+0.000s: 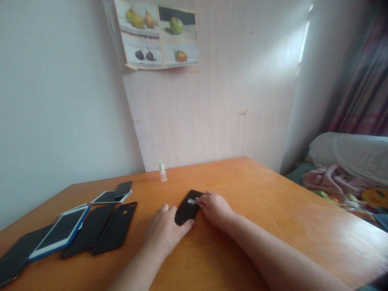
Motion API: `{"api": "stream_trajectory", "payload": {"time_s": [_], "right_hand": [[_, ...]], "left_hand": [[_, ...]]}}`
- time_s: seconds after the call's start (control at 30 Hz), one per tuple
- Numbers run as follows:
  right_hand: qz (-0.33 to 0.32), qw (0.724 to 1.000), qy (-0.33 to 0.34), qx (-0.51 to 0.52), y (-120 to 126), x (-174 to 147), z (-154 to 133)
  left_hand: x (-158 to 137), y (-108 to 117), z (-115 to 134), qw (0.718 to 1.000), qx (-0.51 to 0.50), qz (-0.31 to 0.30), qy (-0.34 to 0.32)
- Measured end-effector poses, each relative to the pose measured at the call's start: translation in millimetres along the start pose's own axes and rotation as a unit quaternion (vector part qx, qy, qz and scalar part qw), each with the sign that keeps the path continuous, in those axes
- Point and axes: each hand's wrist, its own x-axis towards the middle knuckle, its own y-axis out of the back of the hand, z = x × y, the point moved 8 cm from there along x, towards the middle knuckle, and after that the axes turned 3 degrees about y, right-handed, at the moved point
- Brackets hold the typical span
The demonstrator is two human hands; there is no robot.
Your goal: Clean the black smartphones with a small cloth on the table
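Observation:
A black phone lies on the wooden table, with a small pale rectangular patch on its upper face. My left hand grips its near left end, the thumb along the lower edge and the fingers on the far side. At the phone's right edge, my right hand is closed, its fingertips pinching a small white piece against the surface. What that piece is, I cannot make out.
Left on the table lie a blue-framed tablet, several black cases or devices, and a white tablet under a dark phone. A clear pump bottle stands near the back edge. A bed with bedding is at right.

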Motion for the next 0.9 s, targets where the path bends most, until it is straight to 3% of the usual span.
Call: {"api": "stream_trajectory", "payload": {"time_s": [0.23, 0.4, 0.67, 0.9], "right_hand": [[0.049, 0.998, -0.007, 0.029, 5.5, 0.8, 5.3], [-0.001, 0.999, -0.023, -0.032, 7.8, -0.9, 5.8], [-0.116, 0.984, 0.135, 0.004, -4.7, -28.1, -42.6], [-0.126, 0.99, 0.036, -0.044, -8.6, -22.0, -10.3]], "left_hand": [[-3.5, 0.5, 9.3, 0.999, -0.025, -0.003, -0.027], [-7.3, -1.2, 16.5, 0.998, -0.035, -0.01, -0.041], [-7.3, -3.9, 14.6, 0.996, -0.074, 0.015, -0.057], [-5.3, -7.0, 14.5, 0.993, -0.097, 0.016, -0.058]]}}
